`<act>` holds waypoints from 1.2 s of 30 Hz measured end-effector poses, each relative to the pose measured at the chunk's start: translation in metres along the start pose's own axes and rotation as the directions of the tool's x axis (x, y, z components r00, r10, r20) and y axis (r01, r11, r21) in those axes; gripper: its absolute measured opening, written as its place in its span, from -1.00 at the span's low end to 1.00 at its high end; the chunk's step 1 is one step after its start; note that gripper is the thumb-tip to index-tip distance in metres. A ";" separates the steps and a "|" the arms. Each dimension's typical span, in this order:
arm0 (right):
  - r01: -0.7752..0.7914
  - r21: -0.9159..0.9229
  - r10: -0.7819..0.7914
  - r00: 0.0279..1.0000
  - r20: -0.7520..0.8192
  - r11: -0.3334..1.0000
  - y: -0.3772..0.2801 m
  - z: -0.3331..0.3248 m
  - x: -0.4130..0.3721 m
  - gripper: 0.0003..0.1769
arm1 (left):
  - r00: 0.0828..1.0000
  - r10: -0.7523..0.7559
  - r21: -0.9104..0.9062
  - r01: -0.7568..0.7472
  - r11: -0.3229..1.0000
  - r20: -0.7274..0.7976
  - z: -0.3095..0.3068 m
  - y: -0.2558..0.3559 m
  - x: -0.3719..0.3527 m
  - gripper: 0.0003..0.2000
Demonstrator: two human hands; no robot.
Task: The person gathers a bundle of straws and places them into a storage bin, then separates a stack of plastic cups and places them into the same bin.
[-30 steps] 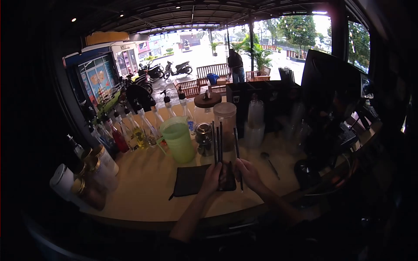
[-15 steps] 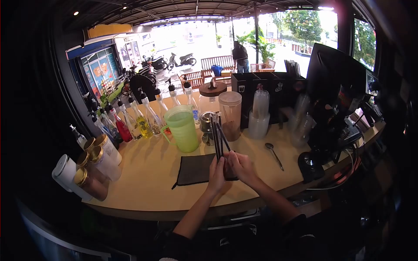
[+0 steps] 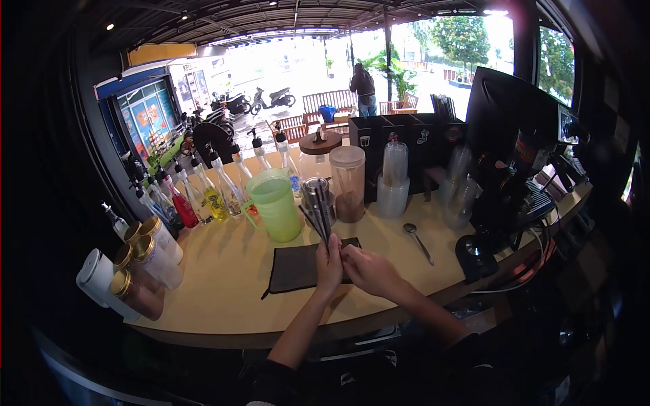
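Note:
A bundle of long, thin black straws (image 3: 321, 215) stands upright in my left hand (image 3: 330, 267), whose fingers are wrapped round its lower end. The straws fan out slightly at the top. My right hand (image 3: 371, 272) is closed against the left one, beside the base of the bundle; what its fingers pinch is hidden. Beneath both hands a dark grey cloth (image 3: 292, 269) lies flat on the wooden counter (image 3: 223, 284). Just behind the straws is a metal-lidded jar (image 3: 317, 189), partly covered by them.
A green pitcher (image 3: 276, 210) and several syrup bottles (image 3: 184, 205) stand at the back left. Gold-lidded jars (image 3: 157, 260) are at far left. To the right are a brown-filled container (image 3: 348, 186), stacked plastic cups (image 3: 393, 189), a spoon (image 3: 420, 245) and a dark machine (image 3: 518, 183).
The view has shifted slightly. The straw bundle now leans left and its loose straws have changed position. My right hand has lowered, with its fingers curled closer to my left hand.

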State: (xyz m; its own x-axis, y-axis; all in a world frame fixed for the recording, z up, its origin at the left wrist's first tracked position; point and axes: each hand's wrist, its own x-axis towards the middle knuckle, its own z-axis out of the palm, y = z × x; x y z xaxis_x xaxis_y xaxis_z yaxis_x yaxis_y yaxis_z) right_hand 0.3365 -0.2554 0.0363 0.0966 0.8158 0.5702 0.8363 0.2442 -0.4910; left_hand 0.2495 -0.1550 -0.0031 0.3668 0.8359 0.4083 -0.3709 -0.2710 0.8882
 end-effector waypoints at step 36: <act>-0.106 0.903 0.285 0.958 -0.019 0.416 0.055 -0.097 0.066 -0.73 | 0.785 -0.184 0.138 0.126 0.982 0.592 0.099 0.008 0.040 -0.69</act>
State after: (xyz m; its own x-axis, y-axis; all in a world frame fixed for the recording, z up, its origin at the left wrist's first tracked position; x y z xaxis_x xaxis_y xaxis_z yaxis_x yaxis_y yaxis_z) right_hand 0.4408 -0.2386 0.1109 0.3414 0.8415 0.4188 -0.1494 0.4885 -0.8597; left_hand 0.3459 -0.1714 0.0413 0.8612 0.4230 0.2818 -0.2002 -0.2272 0.9530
